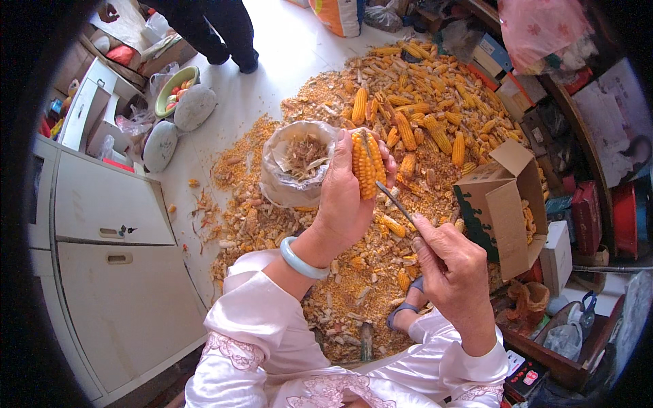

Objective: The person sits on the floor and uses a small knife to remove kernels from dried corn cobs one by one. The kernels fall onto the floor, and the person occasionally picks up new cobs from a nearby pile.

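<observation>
My left hand (344, 194), with a pale bangle at the wrist, holds an ear of dried corn (366, 166) upright. Dark gaps run between some of its kernel rows near the top. My right hand (449, 260) grips a thin dark metal rod-like tool (395, 201), its tip at the lower right side of the ear; the tool's handle end is hidden in my fist. Just left of my left hand stands a whitish bag (278, 186) with dry husk or silk scraps (306, 154) inside. Around and below both hands lie loose kernels and cobs (352, 285) on the floor.
A heap of corn ears (433, 117) lies beyond my hands. At right stands an open cardboard box (484, 204) with corn inside, near shelves of boxes. Pale cabinets (117, 204) line the left. A person's dark-trousered legs (224, 30) stand beyond a green basin (168, 89) and two grey round objects (195, 107).
</observation>
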Available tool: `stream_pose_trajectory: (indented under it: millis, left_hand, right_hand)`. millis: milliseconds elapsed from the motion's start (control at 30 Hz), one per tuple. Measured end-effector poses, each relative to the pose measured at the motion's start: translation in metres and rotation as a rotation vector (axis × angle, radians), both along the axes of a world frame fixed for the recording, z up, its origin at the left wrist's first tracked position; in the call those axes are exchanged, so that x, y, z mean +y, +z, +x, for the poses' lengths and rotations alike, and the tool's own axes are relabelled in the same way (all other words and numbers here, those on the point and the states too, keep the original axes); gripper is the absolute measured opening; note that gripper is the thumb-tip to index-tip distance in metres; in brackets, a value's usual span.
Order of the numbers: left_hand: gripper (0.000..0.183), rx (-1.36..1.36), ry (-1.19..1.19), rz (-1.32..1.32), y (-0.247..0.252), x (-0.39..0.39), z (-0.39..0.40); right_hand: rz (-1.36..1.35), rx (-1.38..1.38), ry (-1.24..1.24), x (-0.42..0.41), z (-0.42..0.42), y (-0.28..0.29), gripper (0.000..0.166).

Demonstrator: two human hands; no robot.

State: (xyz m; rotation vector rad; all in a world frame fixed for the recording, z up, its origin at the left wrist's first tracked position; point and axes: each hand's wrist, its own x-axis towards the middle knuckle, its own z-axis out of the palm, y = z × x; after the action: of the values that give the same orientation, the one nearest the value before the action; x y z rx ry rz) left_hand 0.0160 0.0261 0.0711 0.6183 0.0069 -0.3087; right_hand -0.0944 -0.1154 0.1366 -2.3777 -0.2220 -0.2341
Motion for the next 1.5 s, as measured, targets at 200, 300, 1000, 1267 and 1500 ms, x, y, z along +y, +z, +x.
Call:
stream_pose_trajectory:
  millis: [200, 300, 1000, 1267, 1500]
  left_hand:
    - [0.048, -0.017, -0.081, 0.098, 0.005, 0.0, -0.004]
    - [0.051, 0.013, -0.108, 0.142, 0.009, -0.003, -0.007]
    - [0.048, -0.179, 0.066, 0.443, -0.001, -0.012, -0.01]
    - [0.048, -0.334, 0.282, 0.76, -0.013, -0.019, -0.011]
    - [0.041, -0.538, 0.242, 0.961, -0.018, -0.011, -0.01]
  right_hand:
    - [0.164, -0.032, -0.105, -0.004, 0.002, 0.0, 0.025]
    - [0.26, -0.004, -0.16, -0.005, 0.005, -0.003, 0.023]
    - [0.146, -0.029, -0.053, -0.006, 0.0, 0.0, 0.026]
    - [0.157, -0.077, -0.062, -0.011, 0.002, -0.007, 0.024]
    - [-0.016, -0.08, -0.098, -0.008, 0.001, -0.011, 0.021]
